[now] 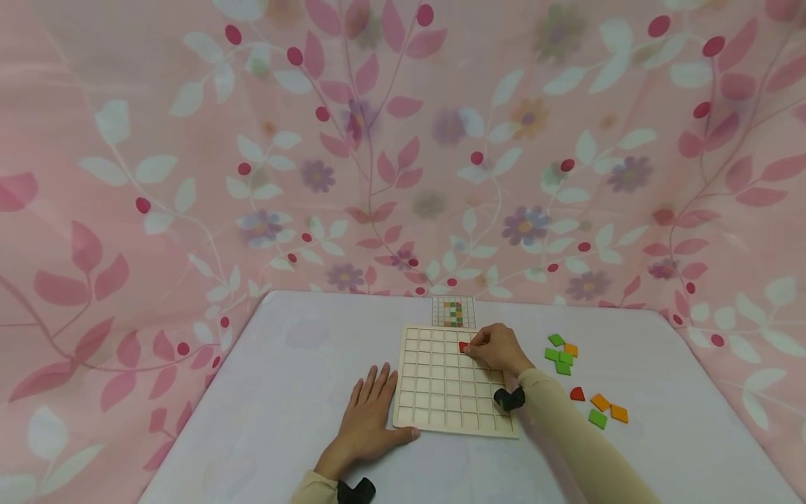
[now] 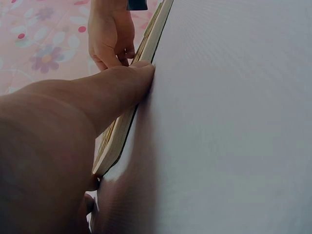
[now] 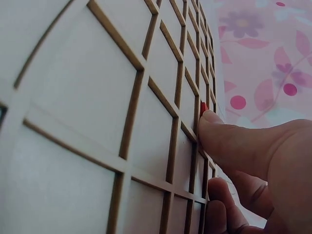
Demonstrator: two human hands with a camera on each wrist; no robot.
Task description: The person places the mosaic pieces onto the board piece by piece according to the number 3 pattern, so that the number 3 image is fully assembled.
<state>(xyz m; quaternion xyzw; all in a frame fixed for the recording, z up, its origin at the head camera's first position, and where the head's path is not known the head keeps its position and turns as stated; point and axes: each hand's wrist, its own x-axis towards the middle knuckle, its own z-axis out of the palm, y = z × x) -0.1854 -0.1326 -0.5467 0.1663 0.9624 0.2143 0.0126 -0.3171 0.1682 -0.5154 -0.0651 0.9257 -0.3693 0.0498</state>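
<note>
A pale wooden grid board (image 1: 439, 383) lies flat on the white table. In the head view my right hand (image 1: 502, 350) is over the board's far right part, pinching a small red piece (image 1: 463, 347) between thumb and fingers at a cell near the top. The right wrist view shows only a sliver of the red piece (image 3: 204, 107) past the thumb tip, the rest hidden. My left hand (image 1: 370, 423) lies with fingers spread beside the board's left edge. Its thumb (image 2: 131, 80) reaches along the near edge, its tip right at the wooden side.
A small card (image 1: 436, 312) printed with a grid of coloured squares lies behind the board. To the right, several green tiles (image 1: 557, 340) and an orange tile (image 1: 571, 349) lie grouped. Nearer are a red piece (image 1: 577, 394), orange tiles (image 1: 619, 414) and a green tile (image 1: 597, 418).
</note>
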